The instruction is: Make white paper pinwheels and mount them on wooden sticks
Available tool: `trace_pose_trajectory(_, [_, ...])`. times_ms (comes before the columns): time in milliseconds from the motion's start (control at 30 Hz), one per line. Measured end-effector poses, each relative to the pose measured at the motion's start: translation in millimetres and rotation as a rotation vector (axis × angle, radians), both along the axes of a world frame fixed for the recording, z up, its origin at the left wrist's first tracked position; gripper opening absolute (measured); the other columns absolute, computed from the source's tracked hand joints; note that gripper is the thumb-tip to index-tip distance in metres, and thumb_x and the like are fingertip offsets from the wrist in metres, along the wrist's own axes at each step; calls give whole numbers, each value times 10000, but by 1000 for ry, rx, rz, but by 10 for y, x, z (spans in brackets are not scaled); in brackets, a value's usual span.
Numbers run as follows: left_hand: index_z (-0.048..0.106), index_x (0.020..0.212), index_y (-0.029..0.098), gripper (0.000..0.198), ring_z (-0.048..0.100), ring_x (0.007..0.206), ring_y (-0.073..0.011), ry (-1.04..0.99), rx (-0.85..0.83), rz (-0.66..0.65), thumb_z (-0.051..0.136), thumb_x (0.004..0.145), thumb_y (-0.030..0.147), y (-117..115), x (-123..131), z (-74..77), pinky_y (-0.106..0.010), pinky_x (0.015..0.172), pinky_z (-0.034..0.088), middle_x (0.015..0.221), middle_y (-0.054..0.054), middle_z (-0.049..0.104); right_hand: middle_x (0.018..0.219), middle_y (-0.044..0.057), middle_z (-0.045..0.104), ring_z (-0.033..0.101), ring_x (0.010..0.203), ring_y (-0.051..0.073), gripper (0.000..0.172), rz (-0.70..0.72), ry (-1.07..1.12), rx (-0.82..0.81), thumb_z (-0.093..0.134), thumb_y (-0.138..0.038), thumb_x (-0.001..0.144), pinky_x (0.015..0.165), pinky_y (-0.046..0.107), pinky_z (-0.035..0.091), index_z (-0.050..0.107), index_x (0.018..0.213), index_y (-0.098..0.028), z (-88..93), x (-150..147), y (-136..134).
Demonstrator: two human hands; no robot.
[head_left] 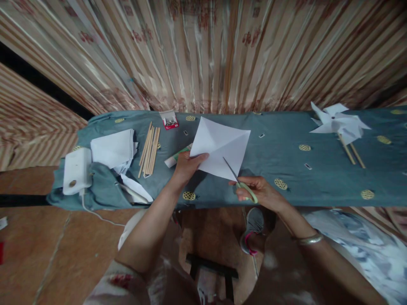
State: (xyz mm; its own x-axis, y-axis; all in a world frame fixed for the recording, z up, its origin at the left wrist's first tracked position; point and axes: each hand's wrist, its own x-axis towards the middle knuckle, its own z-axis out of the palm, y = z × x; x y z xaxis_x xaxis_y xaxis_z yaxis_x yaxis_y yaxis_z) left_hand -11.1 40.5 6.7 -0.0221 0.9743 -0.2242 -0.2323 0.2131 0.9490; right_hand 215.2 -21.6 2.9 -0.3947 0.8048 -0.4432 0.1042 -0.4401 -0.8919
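A square sheet of white paper point(222, 142) with diagonal creases is held up over the cloth-covered table. My left hand point(188, 166) pinches its lower left edge, thumb on top. In my right hand point(256, 189) is a pair of scissors point(249, 191) with light green handles. One dark blade lies over the paper near its lower right corner, pointing towards the middle; the other blade is hidden, apparently beneath the sheet. Partly covered by the paper and my left hand is a green and white flat item point(173, 160), whose kind I cannot make out.
Several wooden sticks point(149, 150) lie left of the paper, near a small red box of metal pins point(169, 120). A stack of white paper point(112, 148) and a white power adapter point(76, 171) with a cord are further left. Paper pinwheels point(338, 120) on sticks lie at the right.
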Motion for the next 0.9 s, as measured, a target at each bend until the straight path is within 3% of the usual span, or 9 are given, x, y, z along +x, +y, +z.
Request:
trace_pose_trajectory(400, [701, 682, 134, 187, 554, 552, -131, 24, -13, -7, 793, 568, 251, -27, 13, 8, -259, 542, 423, 629, -25, 660, 590, -14, 605, 533, 526, 90, 509, -16, 1, 9, 855, -464, 583, 499, 224, 451, 749, 947, -124, -8, -3, -8])
trace_pose_trajectory(733, [712, 689, 123, 236, 567, 551, -130, -9, -38, -10, 815, 528, 260, -22, 19, -23, -245, 531, 424, 642, -28, 683, 553, -23, 595, 505, 495, 66, 444, -20, 28, 21, 838, -509, 594, 478, 194, 434, 740, 809, -133, -32, -4, -9])
trace_pose_trajectory(900, [710, 694, 132, 248, 574, 563, -139, 5, -25, -7, 817, 522, 274, -24, 20, -23, -250, 533, 427, 649, -27, 687, 549, -25, 589, 506, 484, 71, 478, -24, 18, 7, 848, -503, 579, 463, 202, 428, 742, 863, -133, -1, -24, -1])
